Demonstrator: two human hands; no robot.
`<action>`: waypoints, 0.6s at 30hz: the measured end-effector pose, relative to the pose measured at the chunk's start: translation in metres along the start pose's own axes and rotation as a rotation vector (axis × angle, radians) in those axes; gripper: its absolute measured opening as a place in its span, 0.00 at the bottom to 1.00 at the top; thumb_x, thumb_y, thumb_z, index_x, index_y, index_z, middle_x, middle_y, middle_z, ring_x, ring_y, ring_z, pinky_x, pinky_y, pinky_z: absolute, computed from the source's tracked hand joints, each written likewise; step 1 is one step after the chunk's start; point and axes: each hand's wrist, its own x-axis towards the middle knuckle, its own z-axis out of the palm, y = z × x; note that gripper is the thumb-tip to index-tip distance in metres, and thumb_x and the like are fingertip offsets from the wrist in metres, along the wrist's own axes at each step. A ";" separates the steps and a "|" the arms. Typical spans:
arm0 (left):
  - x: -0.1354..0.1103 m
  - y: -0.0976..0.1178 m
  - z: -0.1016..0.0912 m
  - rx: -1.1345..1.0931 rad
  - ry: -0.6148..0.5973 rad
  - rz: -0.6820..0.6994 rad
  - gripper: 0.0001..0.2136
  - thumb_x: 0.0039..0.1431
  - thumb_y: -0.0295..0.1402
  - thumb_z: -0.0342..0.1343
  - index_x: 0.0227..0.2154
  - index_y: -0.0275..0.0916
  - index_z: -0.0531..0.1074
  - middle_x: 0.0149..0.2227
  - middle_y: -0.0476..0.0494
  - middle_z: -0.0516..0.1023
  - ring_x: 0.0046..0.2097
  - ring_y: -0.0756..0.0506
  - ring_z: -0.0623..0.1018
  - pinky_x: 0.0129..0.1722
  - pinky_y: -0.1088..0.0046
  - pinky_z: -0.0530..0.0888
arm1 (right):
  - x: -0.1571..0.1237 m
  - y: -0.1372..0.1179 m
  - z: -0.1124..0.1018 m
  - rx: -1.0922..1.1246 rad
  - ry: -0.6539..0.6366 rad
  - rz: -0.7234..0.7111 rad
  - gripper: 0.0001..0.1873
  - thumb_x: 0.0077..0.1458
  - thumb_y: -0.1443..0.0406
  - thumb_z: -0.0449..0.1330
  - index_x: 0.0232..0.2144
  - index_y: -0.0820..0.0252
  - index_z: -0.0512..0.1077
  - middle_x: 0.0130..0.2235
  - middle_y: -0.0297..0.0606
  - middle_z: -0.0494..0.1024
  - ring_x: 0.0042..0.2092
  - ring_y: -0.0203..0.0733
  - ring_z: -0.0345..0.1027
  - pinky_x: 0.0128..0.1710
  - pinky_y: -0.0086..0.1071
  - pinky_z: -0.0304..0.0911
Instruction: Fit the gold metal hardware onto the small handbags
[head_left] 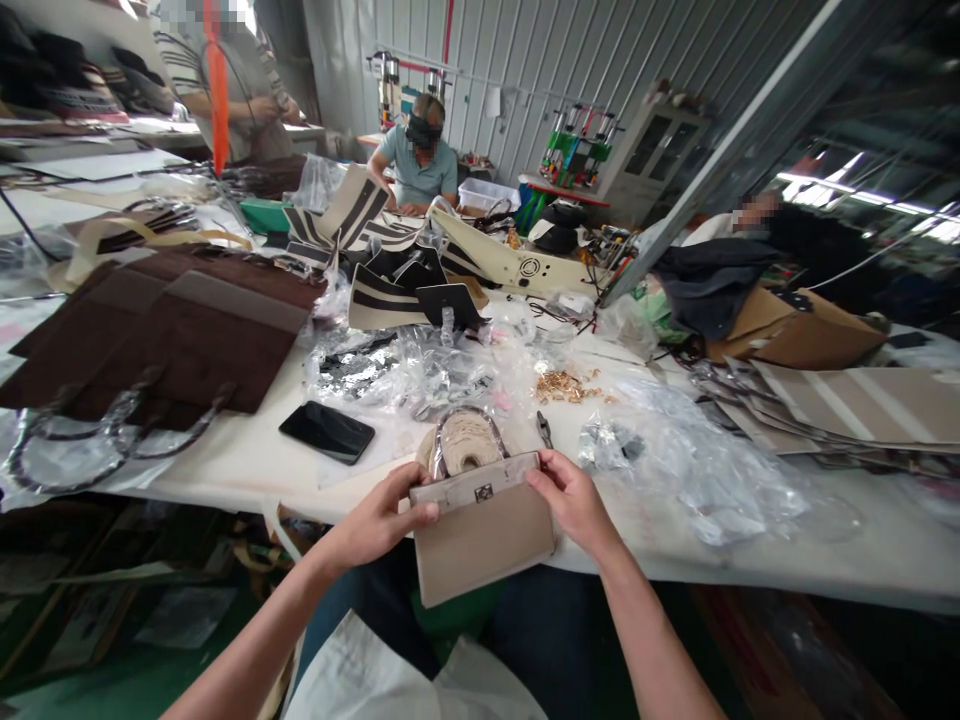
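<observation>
A beige handbag panel [484, 540] with a pale top band and a small dark metal piece at its middle is held at the table's front edge. My left hand [390, 515] grips its upper left corner, thumb on the front. At the upper right corner, my right hand [574, 495] pinches it the same way. A plastic-wrapped handle [491, 420] arches above the top edge. Directly behind stands a spool of beige cord [459, 440], partly covered by the panel. Dark pliers [544, 430] lie just beyond my right hand.
A black phone [327, 432] lies left, near brown bags [165, 330]. Gold-coloured small parts [564, 386] and clear plastic bags [712, 470] cover the right middle. Stacked beige panels [862, 400] are at far right. A person [418, 160] sits across the table; another stands back left.
</observation>
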 end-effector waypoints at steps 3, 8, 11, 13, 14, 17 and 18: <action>0.004 0.001 0.001 0.024 0.050 0.008 0.18 0.71 0.53 0.61 0.42 0.42 0.73 0.43 0.45 0.79 0.45 0.40 0.76 0.45 0.66 0.74 | 0.002 0.000 0.000 0.032 0.001 0.002 0.22 0.66 0.47 0.73 0.48 0.56 0.82 0.43 0.41 0.85 0.44 0.50 0.77 0.43 0.36 0.72; 0.011 0.006 -0.003 0.109 0.119 -0.073 0.16 0.70 0.49 0.61 0.43 0.41 0.75 0.37 0.45 0.81 0.40 0.41 0.78 0.39 0.67 0.72 | 0.003 -0.004 0.000 0.068 -0.004 0.052 0.22 0.64 0.47 0.74 0.48 0.56 0.83 0.44 0.42 0.87 0.44 0.49 0.79 0.43 0.35 0.73; 0.021 0.014 -0.010 0.129 0.145 -0.087 0.13 0.69 0.46 0.60 0.44 0.41 0.76 0.35 0.46 0.82 0.38 0.41 0.80 0.37 0.68 0.73 | 0.010 -0.009 0.000 0.059 0.010 0.051 0.20 0.64 0.49 0.74 0.49 0.56 0.83 0.45 0.41 0.87 0.45 0.50 0.80 0.44 0.35 0.73; 0.034 0.017 -0.017 0.204 0.190 -0.080 0.12 0.68 0.44 0.60 0.43 0.41 0.77 0.34 0.47 0.82 0.37 0.42 0.80 0.37 0.68 0.72 | 0.021 -0.011 0.001 0.030 0.041 0.021 0.19 0.64 0.50 0.73 0.49 0.56 0.83 0.45 0.42 0.87 0.44 0.49 0.81 0.44 0.36 0.74; 0.041 0.017 -0.020 0.264 0.214 -0.077 0.11 0.67 0.43 0.60 0.42 0.41 0.78 0.33 0.47 0.81 0.37 0.42 0.79 0.37 0.68 0.71 | 0.028 -0.011 0.002 0.006 0.057 0.007 0.18 0.63 0.51 0.73 0.48 0.56 0.83 0.44 0.42 0.87 0.44 0.49 0.81 0.44 0.36 0.74; 0.061 0.006 -0.028 0.424 0.265 -0.049 0.10 0.61 0.41 0.62 0.38 0.40 0.80 0.37 0.43 0.81 0.40 0.40 0.79 0.41 0.65 0.73 | 0.042 -0.007 0.006 -0.116 0.065 0.014 0.15 0.61 0.54 0.71 0.45 0.57 0.83 0.42 0.41 0.88 0.41 0.49 0.81 0.42 0.37 0.73; 0.065 -0.001 -0.029 0.444 0.270 -0.046 0.10 0.60 0.40 0.62 0.37 0.40 0.80 0.39 0.41 0.82 0.41 0.39 0.80 0.43 0.64 0.73 | 0.045 -0.005 0.007 -0.176 0.060 0.028 0.14 0.62 0.54 0.70 0.45 0.56 0.83 0.41 0.40 0.88 0.41 0.49 0.81 0.42 0.36 0.73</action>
